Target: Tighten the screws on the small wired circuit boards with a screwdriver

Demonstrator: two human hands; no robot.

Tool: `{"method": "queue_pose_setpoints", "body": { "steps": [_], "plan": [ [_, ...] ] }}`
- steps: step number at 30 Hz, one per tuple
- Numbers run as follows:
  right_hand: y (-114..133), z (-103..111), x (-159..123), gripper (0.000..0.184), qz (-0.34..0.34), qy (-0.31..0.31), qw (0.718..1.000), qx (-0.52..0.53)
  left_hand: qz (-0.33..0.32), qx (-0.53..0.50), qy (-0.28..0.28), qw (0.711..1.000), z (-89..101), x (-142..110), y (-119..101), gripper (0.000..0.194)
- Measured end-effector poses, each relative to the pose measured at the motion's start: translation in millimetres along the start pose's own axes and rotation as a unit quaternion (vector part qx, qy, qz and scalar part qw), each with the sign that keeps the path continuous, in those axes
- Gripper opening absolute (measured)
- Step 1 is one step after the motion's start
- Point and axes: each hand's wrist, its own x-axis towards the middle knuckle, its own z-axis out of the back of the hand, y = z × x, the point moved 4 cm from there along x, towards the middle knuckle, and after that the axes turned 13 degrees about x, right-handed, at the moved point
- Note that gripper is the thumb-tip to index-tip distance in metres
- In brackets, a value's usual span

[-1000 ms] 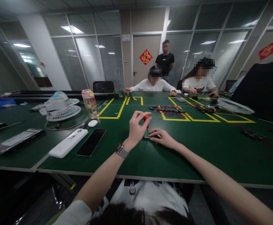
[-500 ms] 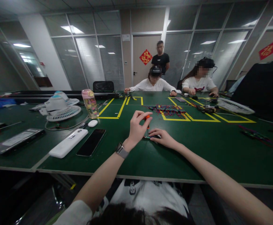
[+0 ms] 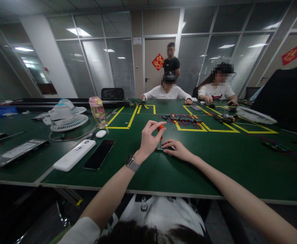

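Fingers and thumb of my left hand (image 3: 150, 136) pinch the orange handle of a screwdriver (image 3: 161, 127), which stands upright. Its thin shaft runs down to a small green circuit board (image 3: 159, 149) on the table. My right hand (image 3: 177, 149) rests low beside it, its fingers pressed on the board's right side and hiding much of it. Whether the screwdriver tip sits in a screw is too small to tell. Beyond my hands lies a heap of similar boards with red and blue wires (image 3: 182, 119).
On the left lie a black phone (image 3: 99, 155), a white power bank (image 3: 74, 156), a white earbud case (image 3: 100, 134), a bottle (image 3: 98, 113) and a fan (image 3: 68, 118). More wired boards (image 3: 283, 149) lie right. Two people sit across the green table (image 3: 148, 176); another stands behind.
My hands, the screwdriver and the board keep nearly the same position. The standing person has moved left, and the seated person opposite has drawn one hand slightly inward.
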Motion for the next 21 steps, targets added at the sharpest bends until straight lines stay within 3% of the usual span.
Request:
{"method": "queue_pose_setpoints", "body": {
  "steps": [10,21],
  "plan": [
    [-2.6,-0.6,0.9,0.018,0.000,0.001,1.000,-0.004,-0.021,-0.051,0.044,0.998,-6.1,-2.0,2.5,0.033],
    [-1.7,-0.1,0.5,0.018,0.005,-0.002,1.000,0.001,-0.005,0.004,0.009,1.000,-3.5,-1.6,2.3,0.019]
  ]
}}
